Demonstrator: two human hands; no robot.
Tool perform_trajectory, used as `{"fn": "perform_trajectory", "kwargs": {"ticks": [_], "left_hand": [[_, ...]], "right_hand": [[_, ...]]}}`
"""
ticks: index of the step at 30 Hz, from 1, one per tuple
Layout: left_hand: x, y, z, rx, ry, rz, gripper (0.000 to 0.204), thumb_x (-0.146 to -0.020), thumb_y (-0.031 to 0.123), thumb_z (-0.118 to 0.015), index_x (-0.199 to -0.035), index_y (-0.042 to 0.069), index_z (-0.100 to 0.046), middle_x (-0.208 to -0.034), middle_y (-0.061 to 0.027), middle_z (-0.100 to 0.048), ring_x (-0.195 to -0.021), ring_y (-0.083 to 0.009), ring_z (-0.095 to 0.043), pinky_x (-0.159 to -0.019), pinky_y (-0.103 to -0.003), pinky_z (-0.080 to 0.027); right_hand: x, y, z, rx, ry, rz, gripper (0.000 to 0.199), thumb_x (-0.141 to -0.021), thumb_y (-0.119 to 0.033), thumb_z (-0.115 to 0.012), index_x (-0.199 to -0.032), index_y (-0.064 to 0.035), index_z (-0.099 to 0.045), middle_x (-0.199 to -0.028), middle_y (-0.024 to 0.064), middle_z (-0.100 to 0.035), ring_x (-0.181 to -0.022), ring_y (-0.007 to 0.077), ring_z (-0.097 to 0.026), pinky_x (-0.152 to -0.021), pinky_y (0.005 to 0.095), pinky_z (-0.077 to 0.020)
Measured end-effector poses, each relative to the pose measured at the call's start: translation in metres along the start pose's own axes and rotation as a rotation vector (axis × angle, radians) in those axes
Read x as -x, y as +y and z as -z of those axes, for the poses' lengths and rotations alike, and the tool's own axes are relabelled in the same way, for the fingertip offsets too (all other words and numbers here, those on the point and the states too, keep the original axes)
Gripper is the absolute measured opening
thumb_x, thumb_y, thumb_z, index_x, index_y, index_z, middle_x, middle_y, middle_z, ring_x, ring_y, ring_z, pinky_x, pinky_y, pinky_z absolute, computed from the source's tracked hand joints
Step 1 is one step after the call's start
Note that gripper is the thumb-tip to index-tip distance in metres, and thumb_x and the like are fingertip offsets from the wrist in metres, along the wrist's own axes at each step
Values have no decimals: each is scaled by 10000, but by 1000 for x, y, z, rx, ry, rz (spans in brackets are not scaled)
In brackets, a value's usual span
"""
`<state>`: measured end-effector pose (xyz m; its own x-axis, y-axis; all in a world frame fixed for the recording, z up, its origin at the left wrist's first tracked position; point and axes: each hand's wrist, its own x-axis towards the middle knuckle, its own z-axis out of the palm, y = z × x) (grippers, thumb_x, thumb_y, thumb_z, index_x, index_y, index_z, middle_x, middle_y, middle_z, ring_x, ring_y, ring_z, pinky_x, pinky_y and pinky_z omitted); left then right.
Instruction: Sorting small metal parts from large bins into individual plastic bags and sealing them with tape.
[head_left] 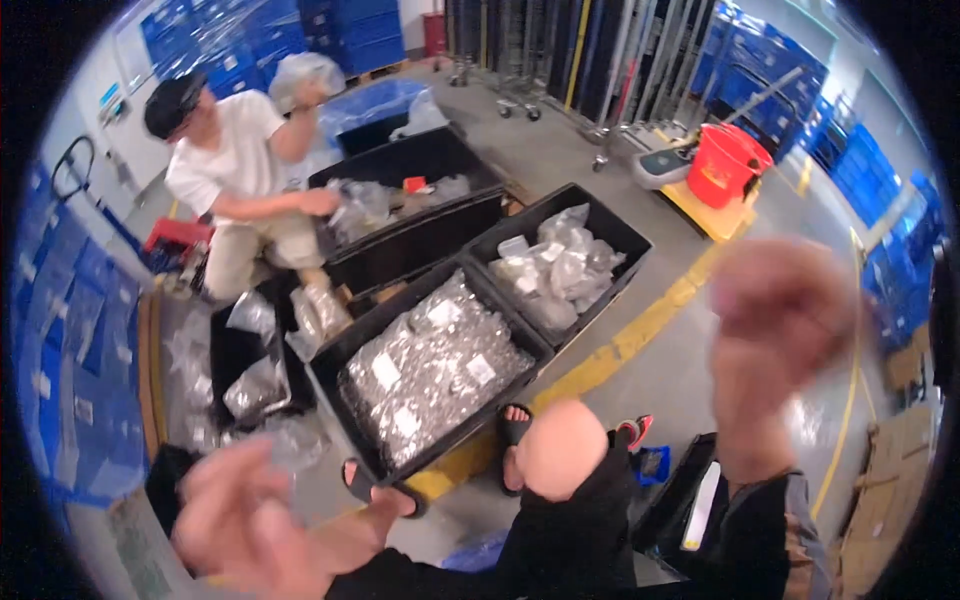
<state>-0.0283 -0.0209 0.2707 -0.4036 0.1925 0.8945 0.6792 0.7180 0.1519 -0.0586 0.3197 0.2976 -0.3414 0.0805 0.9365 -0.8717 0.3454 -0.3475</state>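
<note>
My left hand (245,520) is raised at the lower left, smeared by motion, and no object shows in it. My right hand (785,310) is lifted over the floor on the right, also blurred, with its fingers curled in some way that I cannot make out. Between them stands a black bin (500,402) filled with shiny clear plastic bags (435,365) bearing white labels. Behind it on the right, another black bin (640,245) holds clear bags of small parts (560,270). Neither hand touches the bins.
A co-worker (235,170) at the far left lifts a clear bag (305,78) over a long black bin (450,150). A red bucket (728,165) and a grey scale (662,168) stand at the back right. Blue wrapped crates (85,370) line the left. Cardboard boxes (885,490) lie at right.
</note>
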Motion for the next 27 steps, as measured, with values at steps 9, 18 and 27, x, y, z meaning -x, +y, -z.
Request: {"fn": "perform_trajectory", "kwargs": {"ticks": [9, 18, 27], "left_hand": [[225, -50, -249, 268, -1155, 369, 520, -791, 223, -721, -1253, 74, -533, -1274, -128, -537, -1168, -335, -495, -998, -446, -388], [235, -64, -285, 200, -1334, 276, 588, -677, 293, -777, -1206, 122, -587, -1315, -109, -492, -1190, -335, -439, -1000, -484, -332], [237, -65, -280, 247, -1266, 323, 534, -658, 263, -784, -1142, 106, -620, -1274, -107, -525, -1169, -339, -465, -1000, -475, -347]], "right_hand": [[254, 324, 70, 623, -656, -880, 304, -864, -222, -633, -1100, -32, -655, -969, 163, -698, -890, 292, -676, -773, 403, -514], [312, 426, 34, 776, -1438, -1140, 732, -733, -299, -732, -1353, -62, -421, -1268, 224, -526, -1121, 384, -567, -924, 445, -488], [303, 392, 26, 932, -1267, -996, 396, -709, -129, -686, -1060, -55, -519, -1073, 172, -603, -972, 379, -637, -813, 464, -534]]}}
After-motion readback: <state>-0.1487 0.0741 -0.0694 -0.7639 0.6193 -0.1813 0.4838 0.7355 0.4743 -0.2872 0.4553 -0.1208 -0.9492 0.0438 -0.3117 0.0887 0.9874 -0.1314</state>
